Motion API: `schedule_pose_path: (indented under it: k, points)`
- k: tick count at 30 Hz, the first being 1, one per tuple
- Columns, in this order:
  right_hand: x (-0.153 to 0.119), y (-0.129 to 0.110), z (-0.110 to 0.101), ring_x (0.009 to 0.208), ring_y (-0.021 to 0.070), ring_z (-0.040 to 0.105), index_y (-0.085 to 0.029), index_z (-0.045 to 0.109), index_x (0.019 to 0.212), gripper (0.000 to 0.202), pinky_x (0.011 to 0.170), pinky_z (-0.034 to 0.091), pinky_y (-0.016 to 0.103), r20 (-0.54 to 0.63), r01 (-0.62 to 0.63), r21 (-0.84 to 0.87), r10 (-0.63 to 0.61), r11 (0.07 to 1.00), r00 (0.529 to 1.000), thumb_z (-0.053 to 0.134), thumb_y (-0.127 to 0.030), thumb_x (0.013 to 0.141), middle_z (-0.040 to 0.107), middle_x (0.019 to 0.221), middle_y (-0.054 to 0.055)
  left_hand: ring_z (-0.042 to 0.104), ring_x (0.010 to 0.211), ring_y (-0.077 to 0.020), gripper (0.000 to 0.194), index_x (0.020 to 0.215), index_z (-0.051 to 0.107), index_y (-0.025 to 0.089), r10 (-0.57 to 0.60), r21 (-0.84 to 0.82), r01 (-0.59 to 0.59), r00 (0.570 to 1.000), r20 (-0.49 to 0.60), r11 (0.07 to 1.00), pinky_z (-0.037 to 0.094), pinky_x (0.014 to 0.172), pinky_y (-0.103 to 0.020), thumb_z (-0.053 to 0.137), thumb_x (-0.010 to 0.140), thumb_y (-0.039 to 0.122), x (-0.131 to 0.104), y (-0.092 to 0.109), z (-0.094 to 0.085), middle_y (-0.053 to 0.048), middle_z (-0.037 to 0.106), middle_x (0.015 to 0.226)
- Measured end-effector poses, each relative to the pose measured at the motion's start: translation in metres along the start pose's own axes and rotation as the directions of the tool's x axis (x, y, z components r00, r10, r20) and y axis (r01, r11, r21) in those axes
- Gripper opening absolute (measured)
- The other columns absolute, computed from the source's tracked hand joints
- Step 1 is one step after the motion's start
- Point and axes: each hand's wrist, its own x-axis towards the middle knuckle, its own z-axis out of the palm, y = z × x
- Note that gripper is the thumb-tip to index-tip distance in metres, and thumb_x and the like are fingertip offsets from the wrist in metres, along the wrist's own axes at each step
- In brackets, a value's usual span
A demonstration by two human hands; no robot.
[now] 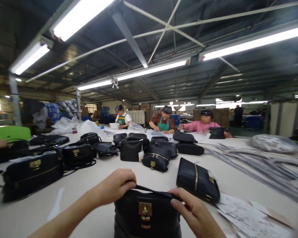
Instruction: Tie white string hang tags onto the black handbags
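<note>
A black handbag with a gold padlock clasp stands upright on the table close in front of me. My left hand grips its top edge at the left corner, fingers curled over. At the right top corner, my right hand pinches the rim between thumb and fingers. Between the hands the top edge shows a narrow dark gap; the inside is hidden. The bag's lower part runs out of view. Just beyond my right hand lies another black bag with a gold zip, on its side.
Several black bags spread across the white table, with larger ones at left. Printed papers, grey strips and a plastic-wrapped bundle lie at right. Co-workers sit across the table; a hand shows far left.
</note>
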Motion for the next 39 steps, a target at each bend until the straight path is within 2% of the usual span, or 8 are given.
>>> schedule_pose_path:
  k: [4, 7, 16, 21, 25, 31, 35, 39]
  points:
    - [0.002, 0.011, 0.003, 0.092, 0.0251, 0.069, -0.026, 0.071, 0.101, 0.036, 0.079, 0.053, 0.029, -0.061, 0.011, -0.045, -0.014, 0.999, 0.998, 0.052, -0.055, 0.089, 0.076, 0.099, 0.005, 0.065, 0.088, -0.0205, 0.029, 0.1, 0.074, 0.023, 0.0, -0.222, 0.058, 0.968, 0.252, 0.973, 0.052, 0.08, -0.03, 0.058, 0.076, 0.027, -0.007, -0.019, -0.035, -0.002, 0.073, 0.095]
    - [0.003, 0.021, 0.004, 0.093, 0.0247, 0.071, -0.028, 0.072, 0.102, 0.034, 0.08, 0.055, 0.027, -0.097, 0.026, -0.063, -0.032, 0.998, 0.995, 0.055, -0.054, 0.088, 0.077, 0.101, 0.004, 0.065, 0.08, -0.0196, 0.034, 0.098, 0.076, 0.021, -0.015, -0.336, 0.129, 0.946, 0.322, 0.933, 0.053, 0.074, -0.029, 0.066, 0.067, 0.027, -0.009, -0.034, -0.042, -0.002, 0.074, 0.087]
    - [0.0, 0.022, 0.008, 0.093, 0.0242, 0.072, -0.028, 0.072, 0.103, 0.031, 0.081, 0.057, 0.027, -0.129, 0.08, -0.104, -0.093, 0.991, 0.987, 0.054, -0.05, 0.091, 0.078, 0.103, 0.005, 0.052, 0.061, -0.0128, 0.02, 0.077, 0.065, 0.017, -0.087, -0.402, 0.173, 0.971, 0.223, 0.899, 0.043, 0.058, -0.024, 0.062, 0.057, 0.02, -0.013, -0.033, -0.018, 0.004, 0.059, 0.065]
    - [0.001, 0.024, 0.01, 0.095, 0.0265, 0.073, -0.027, 0.073, 0.102, 0.032, 0.084, 0.058, 0.03, -0.158, 0.095, -0.135, -0.116, 0.986, 0.98, 0.054, -0.049, 0.09, 0.079, 0.105, 0.007, 0.042, 0.059, -0.0109, 0.013, 0.071, 0.049, 0.021, -0.129, -0.291, 0.114, 0.991, -0.031, 0.95, 0.029, 0.05, -0.022, 0.051, 0.06, 0.014, -0.022, -0.024, 0.002, 0.007, 0.046, 0.062]
    - [0.0, 0.019, 0.006, 0.096, 0.0268, 0.073, -0.027, 0.073, 0.104, 0.032, 0.086, 0.058, 0.032, -0.146, 0.086, -0.137, -0.106, 0.987, 0.984, 0.054, -0.048, 0.09, 0.078, 0.107, 0.007, 0.045, 0.065, -0.0134, 0.013, 0.077, 0.052, 0.02, -0.107, -0.189, 0.07, 0.974, -0.197, 0.979, 0.033, 0.057, -0.025, 0.049, 0.068, 0.011, -0.028, -0.019, 0.009, 0.004, 0.051, 0.071]
    - [-0.001, 0.018, 0.001, 0.108, 0.0312, 0.069, -0.024, 0.073, 0.114, 0.041, 0.087, 0.059, 0.038, -0.097, -0.004, -0.058, -0.001, 0.998, 0.995, 0.057, -0.049, 0.085, 0.075, 0.118, 0.011, 0.058, 0.082, -0.0171, 0.024, 0.084, 0.064, 0.021, 0.037, -0.227, -0.051, 0.997, -0.063, 0.973, 0.046, 0.074, -0.026, 0.052, 0.068, 0.008, -0.038, -0.03, -0.004, 0.0, 0.063, 0.089]
    - [-0.001, 0.016, -0.002, 0.11, 0.0329, 0.067, -0.024, 0.073, 0.115, 0.042, 0.092, 0.056, 0.043, -0.076, -0.031, -0.041, 0.028, 0.999, 0.997, 0.058, -0.048, 0.085, 0.074, 0.12, 0.011, 0.059, 0.084, -0.0178, 0.022, 0.085, 0.064, 0.022, 0.076, -0.232, -0.092, 0.994, -0.075, 0.968, 0.047, 0.078, -0.026, 0.055, 0.071, 0.008, -0.039, -0.039, -0.008, -0.001, 0.064, 0.09]
    - [-0.005, 0.009, -0.008, 0.111, 0.0334, 0.066, -0.023, 0.072, 0.116, 0.038, 0.099, 0.05, 0.047, -0.028, -0.024, -0.038, 0.023, 0.999, 0.999, 0.059, -0.041, 0.085, 0.073, 0.122, 0.012, 0.06, 0.086, -0.019, 0.018, 0.084, 0.065, 0.023, 0.121, -0.237, -0.119, 0.993, -0.009, 0.964, 0.046, 0.079, -0.027, 0.056, 0.074, 0.01, -0.035, -0.042, -0.011, -0.002, 0.065, 0.09]
